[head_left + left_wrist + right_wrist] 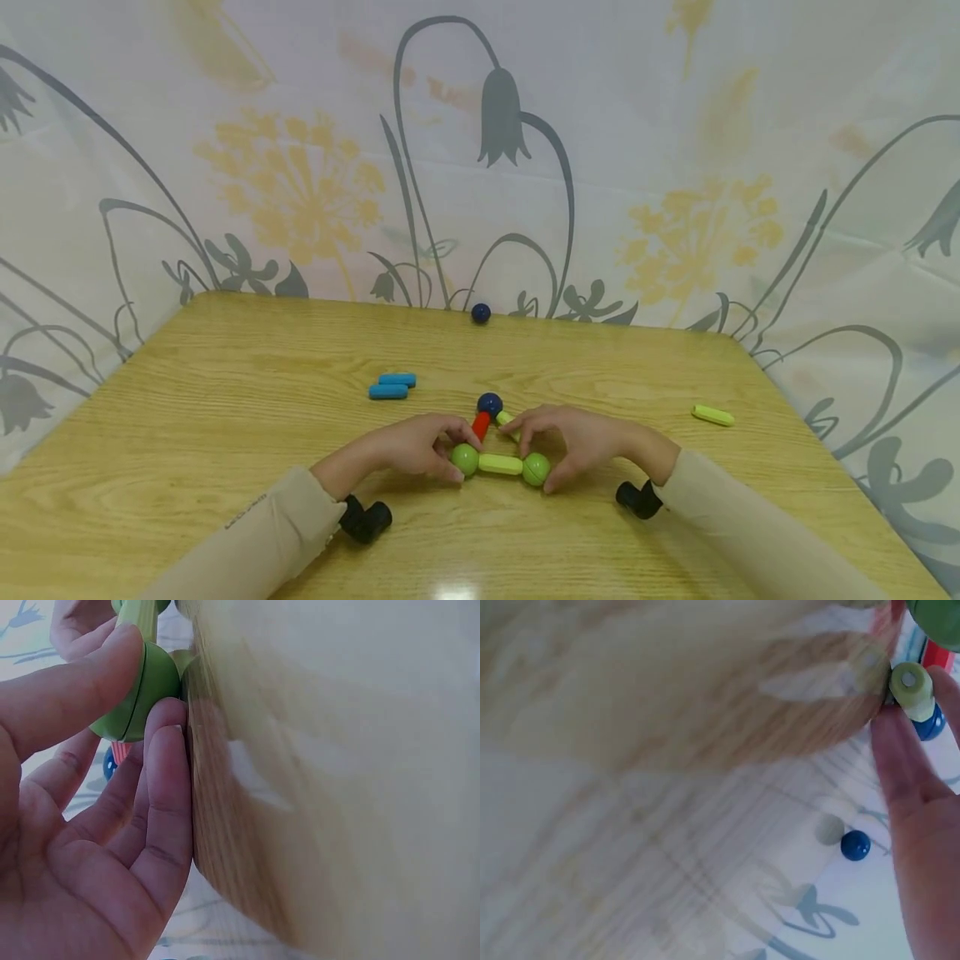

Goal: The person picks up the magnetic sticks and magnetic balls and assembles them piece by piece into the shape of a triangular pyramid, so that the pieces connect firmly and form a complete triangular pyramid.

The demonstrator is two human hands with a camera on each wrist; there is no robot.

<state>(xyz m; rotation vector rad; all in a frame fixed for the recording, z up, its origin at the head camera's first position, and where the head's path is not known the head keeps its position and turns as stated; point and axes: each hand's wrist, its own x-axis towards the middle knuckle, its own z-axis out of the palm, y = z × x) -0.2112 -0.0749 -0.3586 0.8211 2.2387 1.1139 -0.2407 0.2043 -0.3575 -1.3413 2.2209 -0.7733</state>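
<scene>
A small frame of magnetic rods and balls lies on the table. My left hand (420, 448) pinches the left green ball (464, 459) between thumb and fingers. A yellow-green rod (500, 464) joins it to the right green ball (536, 469), and a red rod (481, 426) runs from it to a dark blue ball (490, 405). My right hand (581, 442) has its thumb at the right green ball. Its fingers hold a second yellow-green rod (913, 688) that slants from the blue ball; its near end shows bare, apart from the green ball.
Two blue rods (390, 387) lie behind and left of the frame. One yellow-green rod (712, 415) lies toward the right edge. Another dark blue ball (481, 313) rests at the table's back edge, before a flower-patterned cloth (450, 208).
</scene>
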